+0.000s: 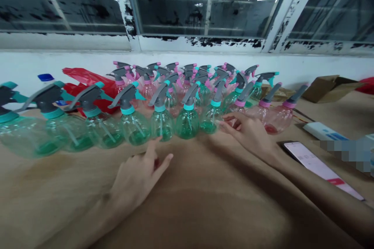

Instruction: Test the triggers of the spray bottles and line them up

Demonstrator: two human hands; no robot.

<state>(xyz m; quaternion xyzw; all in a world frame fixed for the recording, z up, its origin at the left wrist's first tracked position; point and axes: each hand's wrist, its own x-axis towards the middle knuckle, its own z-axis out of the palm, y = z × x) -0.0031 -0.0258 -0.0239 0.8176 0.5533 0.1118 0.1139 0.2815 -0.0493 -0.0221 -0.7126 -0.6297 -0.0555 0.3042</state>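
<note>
From the left, we see teal-collared spray bottles (134, 128) lining the front of the table (187, 202), with green liquid inside. Our left hand (134, 175) has thumb and index finger wide apart, the index fingertip at one bottle's base. Our right hand (253, 130) has its fingertips narrowly apart beside the rightmost teal-collared front bottle (210, 118). Pink-collared bottles (279, 118) follow, then a phone (318, 167) showing writing too blurred to read.

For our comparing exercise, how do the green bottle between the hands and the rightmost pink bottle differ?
The green bottle has a teal collar, the pink bottle a pink one. The green bottle's body is green-tinted, the pink bottle's pinkish. Both are rounded, with grey spray heads.
</note>
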